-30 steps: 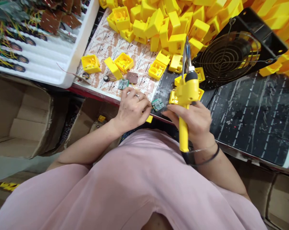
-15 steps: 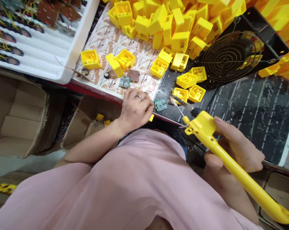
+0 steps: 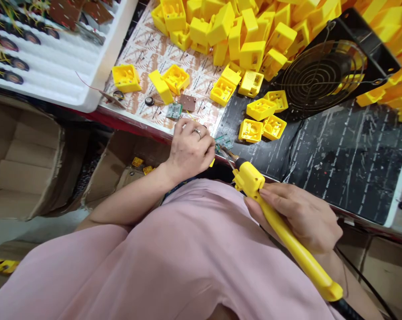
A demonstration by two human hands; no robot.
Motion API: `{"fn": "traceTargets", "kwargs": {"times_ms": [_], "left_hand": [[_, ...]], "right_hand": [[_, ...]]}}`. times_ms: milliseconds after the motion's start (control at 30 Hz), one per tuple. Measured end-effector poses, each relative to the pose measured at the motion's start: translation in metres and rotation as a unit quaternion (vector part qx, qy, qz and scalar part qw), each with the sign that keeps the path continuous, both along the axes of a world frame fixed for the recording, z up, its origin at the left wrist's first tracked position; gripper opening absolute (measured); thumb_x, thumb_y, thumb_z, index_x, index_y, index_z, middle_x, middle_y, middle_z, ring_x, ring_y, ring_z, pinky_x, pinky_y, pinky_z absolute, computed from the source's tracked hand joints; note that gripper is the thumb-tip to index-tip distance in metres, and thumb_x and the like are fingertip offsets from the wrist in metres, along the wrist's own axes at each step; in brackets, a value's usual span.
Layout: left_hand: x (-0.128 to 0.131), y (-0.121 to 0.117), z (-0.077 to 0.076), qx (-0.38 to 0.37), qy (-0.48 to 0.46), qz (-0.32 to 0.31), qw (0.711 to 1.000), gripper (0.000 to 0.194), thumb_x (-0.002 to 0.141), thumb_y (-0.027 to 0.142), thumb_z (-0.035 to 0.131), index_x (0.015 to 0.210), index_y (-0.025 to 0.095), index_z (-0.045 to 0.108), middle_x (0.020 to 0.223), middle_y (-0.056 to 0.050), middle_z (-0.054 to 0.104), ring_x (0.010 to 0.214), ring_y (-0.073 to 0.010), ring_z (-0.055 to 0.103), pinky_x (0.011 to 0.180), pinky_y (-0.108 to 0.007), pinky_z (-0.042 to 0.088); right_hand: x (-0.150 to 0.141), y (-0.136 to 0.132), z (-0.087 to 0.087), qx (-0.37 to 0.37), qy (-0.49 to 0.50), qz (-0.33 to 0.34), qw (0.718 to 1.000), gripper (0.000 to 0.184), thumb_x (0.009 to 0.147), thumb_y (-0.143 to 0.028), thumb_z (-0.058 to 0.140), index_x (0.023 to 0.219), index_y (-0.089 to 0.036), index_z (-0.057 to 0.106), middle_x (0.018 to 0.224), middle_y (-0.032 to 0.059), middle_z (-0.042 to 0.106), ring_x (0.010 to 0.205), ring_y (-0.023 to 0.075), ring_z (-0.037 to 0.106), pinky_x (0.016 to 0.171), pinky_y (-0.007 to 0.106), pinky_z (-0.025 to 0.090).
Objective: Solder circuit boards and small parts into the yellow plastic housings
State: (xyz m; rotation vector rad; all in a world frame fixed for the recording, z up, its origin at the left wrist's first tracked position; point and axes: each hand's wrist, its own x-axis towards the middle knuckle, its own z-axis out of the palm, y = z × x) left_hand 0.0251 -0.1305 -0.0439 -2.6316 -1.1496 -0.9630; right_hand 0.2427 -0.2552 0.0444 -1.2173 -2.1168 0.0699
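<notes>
A yellow soldering iron with a thin solder feed tube beside its tip is gripped in my right hand. Its tip reaches a small green circuit board at the bench's front edge; whether they touch I cannot tell. My left hand, a ring on one finger, is closed with curled fingers just left of that board. What those fingers pinch is hidden beneath them. Beyond the left hand lie another green circuit board, a brown board and a small round black part.
Several open yellow housings lie near the iron, with a large heap of yellow housings behind. A black fan with a wire guard stands at right. At left sits a white foam tray of wired parts. Cardboard boxes stand below the bench.
My right hand has brought the soldering iron left and down from near the yellow housings to the green board. My left hand has stayed almost in place.
</notes>
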Motion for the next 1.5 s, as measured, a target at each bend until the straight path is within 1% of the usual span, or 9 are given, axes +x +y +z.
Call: {"fn": "traceTargets", "kwargs": {"times_ms": [100, 167, 333, 633, 833, 1033, 1300, 1400, 1500], "left_hand": [[0.000, 0.000, 0.000, -0.009, -0.002, -0.005, 1.000, 0.019, 0.091, 0.017, 0.059, 0.076, 0.017, 0.070, 0.084, -0.008, 0.070, 0.092, -0.0285, 0.061, 0.091, -0.052, 0.050], [0.000, 0.000, 0.001, -0.010, -0.002, -0.008, 1.000, 0.019, 0.091, 0.017, 0.058, 0.077, 0.017, 0.070, 0.084, -0.009, 0.070, 0.092, -0.0287, 0.061, 0.091, -0.051, 0.050], [0.000, 0.000, 0.001, 0.004, -0.004, -0.010, 1.000, 0.018, 0.090, 0.018, 0.059, 0.075, 0.017, 0.070, 0.083, -0.008, 0.070, 0.091, -0.0283, 0.061, 0.090, -0.051, 0.051], [0.001, 0.000, 0.002, -0.053, 0.016, -0.008, 0.998, 0.018, 0.091, 0.021, 0.059, 0.078, 0.017, 0.071, 0.087, -0.009, 0.072, 0.098, -0.0298, 0.061, 0.097, -0.057, 0.048], [0.000, 0.001, 0.003, -0.042, 0.026, -0.010, 0.999, 0.019, 0.091, 0.019, 0.058, 0.079, 0.017, 0.072, 0.089, -0.009, 0.073, 0.095, -0.0296, 0.063, 0.094, -0.056, 0.050], [-0.001, 0.001, 0.004, -0.024, 0.023, -0.008, 0.999, 0.019, 0.092, 0.020, 0.059, 0.078, 0.017, 0.072, 0.086, -0.007, 0.074, 0.094, -0.0288, 0.065, 0.093, -0.054, 0.051], [-0.003, 0.002, 0.003, -0.009, 0.002, -0.027, 1.000, 0.022, 0.093, 0.020, 0.059, 0.075, 0.016, 0.071, 0.087, -0.006, 0.074, 0.091, -0.0259, 0.064, 0.094, -0.052, 0.052], [-0.002, 0.003, 0.004, -0.003, 0.004, -0.025, 1.000, 0.022, 0.093, 0.019, 0.059, 0.075, 0.016, 0.071, 0.086, -0.006, 0.074, 0.090, -0.0253, 0.064, 0.093, -0.051, 0.053], [-0.002, 0.003, 0.003, 0.004, -0.007, -0.028, 1.000, 0.022, 0.093, 0.018, 0.059, 0.074, 0.016, 0.070, 0.084, -0.006, 0.073, 0.089, -0.0247, 0.064, 0.092, -0.050, 0.054]], "right_hand": [[-0.007, 0.002, 0.003, -0.003, -0.025, 0.011, 1.000, 0.029, 0.081, -0.009, 0.085, 0.104, -0.017, 0.068, 0.087, 0.0060, 0.080, 0.075, 0.0190, 0.077, 0.069, 0.030, 0.066], [-0.011, 0.004, 0.006, 0.005, -0.049, 0.008, 0.999, 0.024, 0.083, -0.012, 0.084, 0.100, -0.016, 0.067, 0.084, 0.0060, 0.079, 0.074, 0.0173, 0.076, 0.068, 0.028, 0.064], [-0.015, 0.007, 0.013, -0.027, -0.071, 0.016, 0.997, 0.025, 0.084, -0.012, 0.083, 0.103, -0.015, 0.067, 0.086, 0.0077, 0.078, 0.076, 0.0194, 0.077, 0.072, 0.031, 0.065], [-0.017, 0.016, 0.025, -0.006, -0.166, 0.064, 0.984, 0.015, 0.092, -0.018, 0.076, 0.100, -0.017, 0.063, 0.089, 0.0067, 0.080, 0.073, 0.0154, 0.074, 0.067, 0.028, 0.062], [-0.009, 0.015, 0.024, 0.047, -0.104, 0.041, 0.993, 0.015, 0.090, -0.018, 0.079, 0.097, -0.019, 0.066, 0.080, 0.0027, 0.076, 0.066, 0.0147, 0.071, 0.063, 0.029, 0.059], [-0.016, 0.012, 0.031, -0.057, -0.102, 0.029, 0.993, 0.017, 0.092, -0.014, 0.075, 0.103, -0.019, 0.063, 0.084, 0.0051, 0.076, 0.073, 0.0168, 0.072, 0.067, 0.030, 0.060], [-0.017, 0.024, 0.031, -0.021, -0.142, 0.067, 0.987, 0.015, 0.093, -0.015, 0.073, 0.096, -0.019, 0.059, 0.078, 0.0017, 0.073, 0.067, 0.0131, 0.069, 0.063, 0.025, 0.057], [-0.013, 0.022, 0.035, -0.004, -0.098, 0.051, 0.994, 0.017, 0.090, -0.013, 0.077, 0.097, -0.017, 0.062, 0.080, 0.0026, 0.073, 0.066, 0.0133, 0.069, 0.066, 0.026, 0.057], [-0.007, 0.014, 0.036, -0.040, -0.068, 0.020, 0.997, 0.019, 0.089, -0.009, 0.075, 0.103, -0.017, 0.065, 0.087, 0.0044, 0.075, 0.072, 0.0155, 0.072, 0.073, 0.028, 0.059]]}}
